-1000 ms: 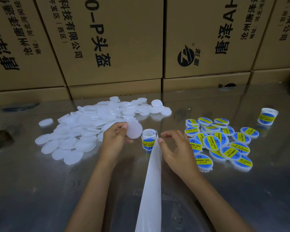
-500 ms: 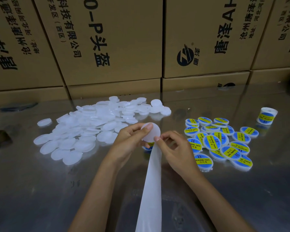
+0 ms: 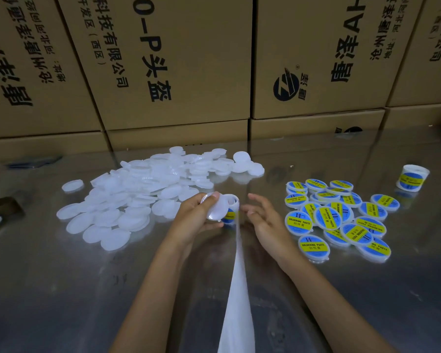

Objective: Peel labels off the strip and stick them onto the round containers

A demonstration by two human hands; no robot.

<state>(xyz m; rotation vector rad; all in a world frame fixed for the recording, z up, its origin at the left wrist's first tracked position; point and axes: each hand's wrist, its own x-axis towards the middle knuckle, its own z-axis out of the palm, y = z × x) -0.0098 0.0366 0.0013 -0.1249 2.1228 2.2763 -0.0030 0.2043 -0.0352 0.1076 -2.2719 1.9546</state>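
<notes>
Centrally, left hand point(image 3: 197, 212) fingers pinching translucent round container point(image 3: 217, 207), right hand point(image 3: 266, 220) fingers apart

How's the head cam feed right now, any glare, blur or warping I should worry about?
Head view: dim overall; the shiny table mirrors the boxes and throws soft glare. Wide-angle warping tilts the boxes outward. The left hand and its blank container are slightly motion-blurred; text on the labelled containers stays readable.

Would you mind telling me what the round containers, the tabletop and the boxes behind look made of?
Unlabelled containers: probably plastic, milky and translucent. Tabletop: likely polished metal or another glossy sheet; it mirrors the boxes. Boxes: matte brown cardboard, printed black.
</notes>
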